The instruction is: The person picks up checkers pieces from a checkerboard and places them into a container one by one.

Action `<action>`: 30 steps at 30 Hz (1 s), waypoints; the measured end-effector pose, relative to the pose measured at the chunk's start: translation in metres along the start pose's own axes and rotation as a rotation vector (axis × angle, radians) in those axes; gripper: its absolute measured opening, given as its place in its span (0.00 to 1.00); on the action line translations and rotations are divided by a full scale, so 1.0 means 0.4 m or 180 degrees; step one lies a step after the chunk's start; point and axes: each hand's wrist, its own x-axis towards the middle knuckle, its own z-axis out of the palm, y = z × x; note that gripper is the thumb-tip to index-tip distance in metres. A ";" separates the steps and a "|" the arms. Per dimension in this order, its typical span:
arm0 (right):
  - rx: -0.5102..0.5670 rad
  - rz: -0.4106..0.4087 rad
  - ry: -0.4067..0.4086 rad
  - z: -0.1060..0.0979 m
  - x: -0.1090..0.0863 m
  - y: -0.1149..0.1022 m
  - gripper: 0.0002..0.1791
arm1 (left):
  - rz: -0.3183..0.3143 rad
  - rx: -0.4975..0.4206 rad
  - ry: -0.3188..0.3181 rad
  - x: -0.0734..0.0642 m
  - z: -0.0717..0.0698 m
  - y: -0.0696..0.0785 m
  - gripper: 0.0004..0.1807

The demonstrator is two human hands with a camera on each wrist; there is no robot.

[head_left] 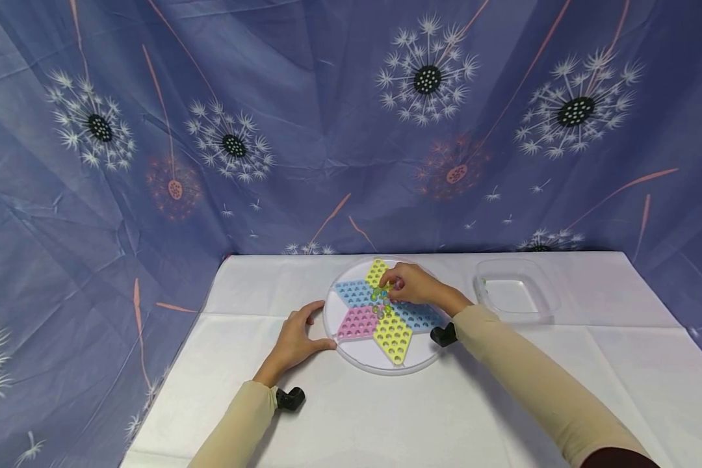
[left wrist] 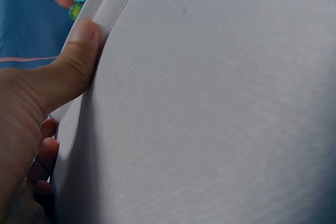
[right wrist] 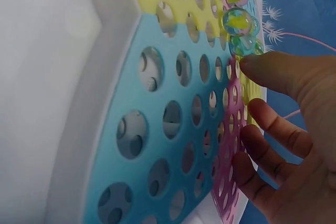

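Note:
A round white Chinese checkers board [head_left: 359,351] has a star of yellow, blue and pink holed sections. Glassy marbles [head_left: 380,311] with coloured swirls cluster at its middle. My left hand [head_left: 295,338] holds the board's left edge, its thumb [left wrist: 79,51] against the rim and the other fingers spread farther along it. Over the middle, my right hand [head_left: 416,286] pinches a bluish marble [right wrist: 244,44] at the edge of the cluster; its thumb tip shows right at the marble, while the index finger is mostly hidden. The other right fingers curve loosely above the holes.
A clear plastic container [head_left: 506,262] stands right of the board, with a small greenish spot inside at its left. The white-covered table [head_left: 433,416] meets a blue dandelion-print curtain [head_left: 339,130] at the back and left. Black wrist cameras [head_left: 290,398] sit on both wrists.

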 end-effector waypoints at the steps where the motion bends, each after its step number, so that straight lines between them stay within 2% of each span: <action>1: -0.0020 -0.0001 -0.0003 0.001 0.001 0.000 0.11 | 0.0000 0.0004 0.0001 0.000 0.000 0.000 0.53; 13: -0.0094 -0.0243 0.0114 0.011 0.002 -0.001 0.07 | -0.0007 0.0011 0.0018 0.002 0.002 -0.002 0.53; 30: -0.0145 -0.0100 0.0123 0.014 0.004 0.002 0.07 | -0.0043 0.0035 0.0009 0.002 0.003 -0.001 0.53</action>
